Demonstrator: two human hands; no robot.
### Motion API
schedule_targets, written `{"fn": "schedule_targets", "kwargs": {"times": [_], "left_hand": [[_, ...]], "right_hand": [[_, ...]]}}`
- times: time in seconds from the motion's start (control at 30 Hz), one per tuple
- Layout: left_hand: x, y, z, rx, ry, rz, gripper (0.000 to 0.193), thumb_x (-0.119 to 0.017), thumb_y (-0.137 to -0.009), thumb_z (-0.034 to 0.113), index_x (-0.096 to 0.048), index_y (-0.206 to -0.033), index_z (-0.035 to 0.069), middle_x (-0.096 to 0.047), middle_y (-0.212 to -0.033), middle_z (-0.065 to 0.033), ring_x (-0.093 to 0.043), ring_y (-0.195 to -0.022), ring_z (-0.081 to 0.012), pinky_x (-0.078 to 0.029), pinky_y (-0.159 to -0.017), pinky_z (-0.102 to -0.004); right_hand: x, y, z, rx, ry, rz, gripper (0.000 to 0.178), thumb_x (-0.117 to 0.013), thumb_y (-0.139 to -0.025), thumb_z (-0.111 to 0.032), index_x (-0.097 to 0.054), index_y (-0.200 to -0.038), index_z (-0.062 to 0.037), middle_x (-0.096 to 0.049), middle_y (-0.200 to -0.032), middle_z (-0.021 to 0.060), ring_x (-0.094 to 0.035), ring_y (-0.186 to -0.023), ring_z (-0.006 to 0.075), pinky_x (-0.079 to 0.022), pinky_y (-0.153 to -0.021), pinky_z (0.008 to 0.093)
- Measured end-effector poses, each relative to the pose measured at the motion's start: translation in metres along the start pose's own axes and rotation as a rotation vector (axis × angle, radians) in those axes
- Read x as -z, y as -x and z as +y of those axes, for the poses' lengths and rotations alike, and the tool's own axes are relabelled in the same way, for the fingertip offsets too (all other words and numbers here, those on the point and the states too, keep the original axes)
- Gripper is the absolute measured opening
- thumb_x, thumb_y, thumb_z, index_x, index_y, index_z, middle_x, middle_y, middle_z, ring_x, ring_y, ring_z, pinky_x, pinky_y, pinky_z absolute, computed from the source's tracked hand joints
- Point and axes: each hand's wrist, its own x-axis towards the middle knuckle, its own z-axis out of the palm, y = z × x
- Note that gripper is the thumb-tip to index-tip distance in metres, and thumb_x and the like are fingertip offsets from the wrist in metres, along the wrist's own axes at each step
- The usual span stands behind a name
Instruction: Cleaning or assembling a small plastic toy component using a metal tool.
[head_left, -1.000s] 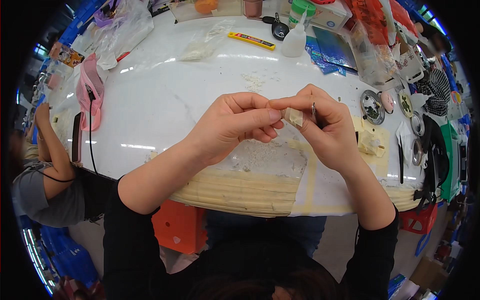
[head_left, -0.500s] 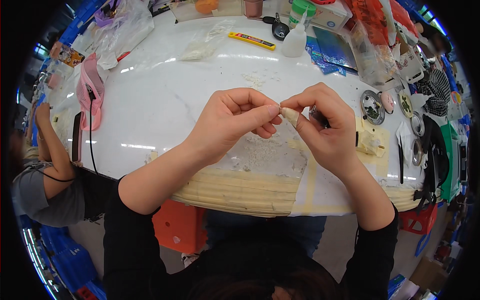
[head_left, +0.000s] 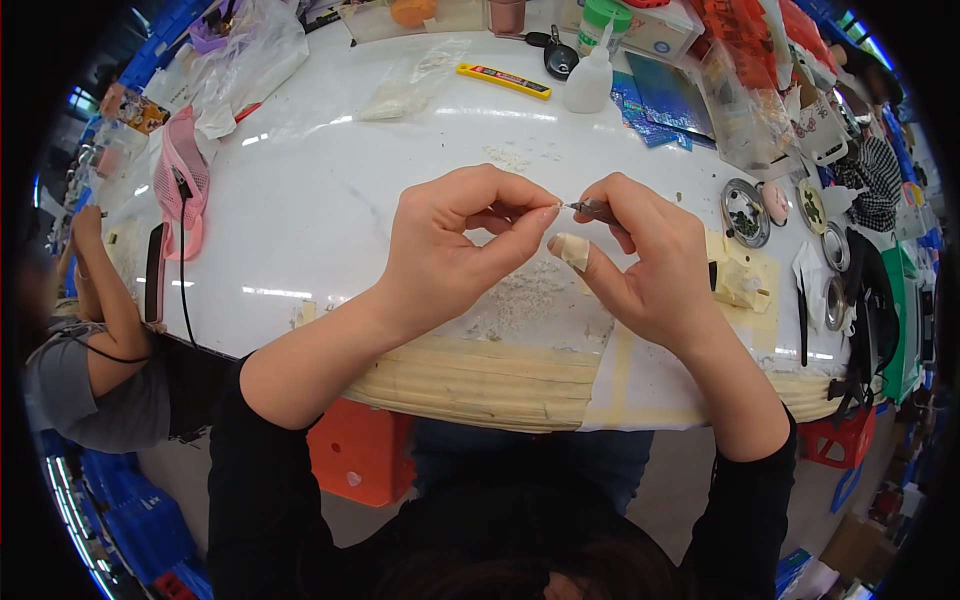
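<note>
- In the head view, the left hand (head_left: 435, 240) has thumb and forefinger pressed together on a tiny pale piece (head_left: 560, 206), too small to identify.
- The right hand (head_left: 660, 260) grasps a dark, slim, pointed tool (head_left: 597, 210), its tip at the piece; the tape-wrapped thumb (head_left: 572, 250) stands apart from the tool.
- Below the grip, pale crumbs (head_left: 515, 300) lie scattered on the white tabletop (head_left: 330, 200).
- Beyond the grip lie a yellow-handled cutter (head_left: 503, 81) and a translucent squeeze bottle (head_left: 588, 85).
- Right of it sits a round metal dish (head_left: 732, 206).

Remotely I log: dk.-gry. tool (head_left: 598, 211), beige thumb tape (head_left: 574, 251), wht. tabletop (head_left: 330, 180), yel. cutter (head_left: 503, 82), grn. lid (head_left: 607, 14), b/w checked cloth (head_left: 868, 185).
</note>
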Motion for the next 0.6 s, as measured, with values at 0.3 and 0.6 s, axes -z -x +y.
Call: {"fn": "schedule_targets", "kwargs": {"times": [0.3, 0.6], "left_hand": [[0.0015, -0.0038, -0.0001, -0.255, -0.229, -0.004, 0.019, -0.068, -0.083, -0.007, -0.071, -0.101, -0.001, -0.069, -0.087, -0.0088, -0.064, -0.076, -0.0132, -0.053, -0.066, -0.0238], [0.0018, -0.0046, 0.0018, -0.326, -0.310, 0.014, 0.021, -0.070, -0.081, -0.008, -0.073, -0.100, 0.000, -0.068, -0.084, -0.0086, -0.064, -0.072, -0.0141, -0.052, -0.063, -0.0239]], "right_hand": [[-0.0004, 0.0010, 0.0045, 0.010, 0.176, 0.013, 0.019, -0.071, -0.082, -0.020, -0.056, -0.080, -0.0095, -0.062, -0.066, 0.0022, -0.060, -0.057, 0.0219, -0.043, -0.047, 0.0338], [-0.0005, 0.0019, 0.0032, -0.027, 0.118, -0.011, 0.024, -0.071, -0.086, -0.022, -0.055, -0.080, -0.0039, -0.055, -0.065, 0.0096, -0.052, -0.053, 0.0251, -0.041, -0.050, 0.0331]]}}
